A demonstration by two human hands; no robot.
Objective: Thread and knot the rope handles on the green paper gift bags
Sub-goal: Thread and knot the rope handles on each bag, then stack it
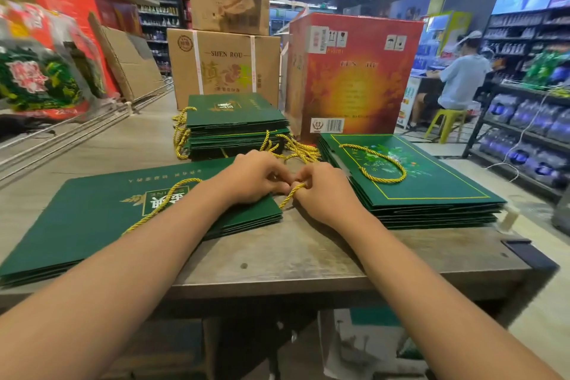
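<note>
Gold twisted rope [291,194] runs up off the near right corner of the flat green gift bag [101,219] and into the meeting fingers of both hands. The left hand [253,177] rests on that bag's corner with its fingers curled in tight, pinching the rope end; the right hand [324,191] lies just beside it on the wooden table [277,259], fingers curled closed round the same rope, which emerges between its knuckles. Another length of the rope trails back across the bag and passes under the left forearm. To the right sits a stack of finished green bags [431,194] with a rope handle looped on top. Behind the hands stands a second stack of green bags [234,123], its gold handles spilling out at both sides. Farther back rise a brown carton [225,65] and a red carton [354,74], and beyond them a seated person [459,77] on a yellow-green stool [444,123].
</note>
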